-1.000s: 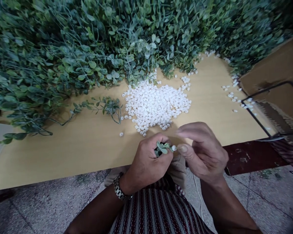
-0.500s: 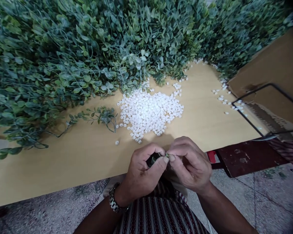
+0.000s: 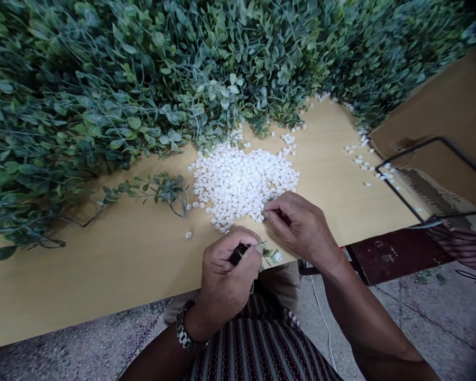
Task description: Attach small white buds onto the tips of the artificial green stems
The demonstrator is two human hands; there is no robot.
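My left hand (image 3: 230,275), a watch on its wrist, is closed round a green artificial sprig (image 3: 268,253) near the table's front edge. The sprig pokes out to the right of the fingers and bears a small white piece (image 3: 277,256) at its tip. At the near right edge of a pile of small white plastic pieces (image 3: 238,177), my right hand (image 3: 299,225) has thumb and forefinger pinched together. Whatever lies between those fingertips is too small to make out.
Artificial greenery (image 3: 162,69) is heaped along the back of the table (image 3: 115,264). A loose green stem (image 3: 158,188) lies left of the pile. Cardboard (image 3: 444,121) and a black wire frame (image 3: 404,196) stand at the right, with scattered white pieces (image 3: 365,163) nearby.
My right hand has left the sprig in my left hand and moved forward to the pile's edge. The sprig's tip with its white piece now shows.
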